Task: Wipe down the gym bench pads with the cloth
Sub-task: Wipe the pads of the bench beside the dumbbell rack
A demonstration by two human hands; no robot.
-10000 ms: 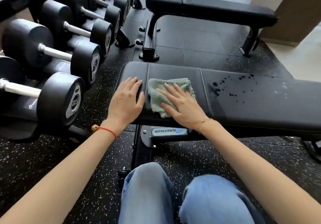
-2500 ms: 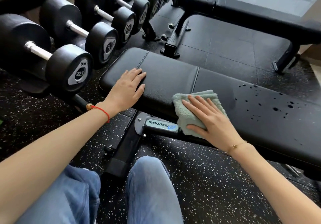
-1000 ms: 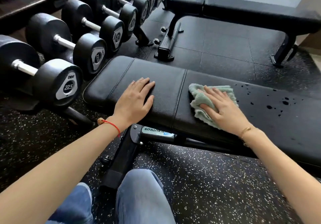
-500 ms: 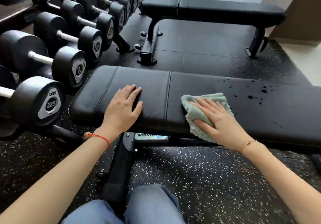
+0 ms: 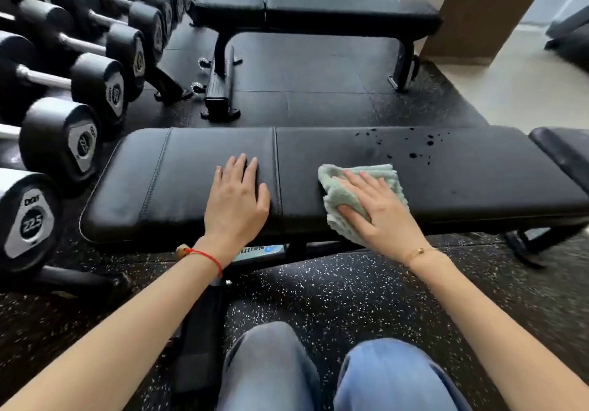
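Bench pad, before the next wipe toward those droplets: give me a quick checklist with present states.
1. Cloth under right hand, fingers flat: ok.
2. Cloth lies on the pad, though its near edge hangs over the side: ok.
3. Left hand rests flat on the pad, left of the seam, out of the path: ok.
4. Droplets on the pad, right of the cloth: not ok, not yet wiped.
5. Cloth dampness: cannot tell.
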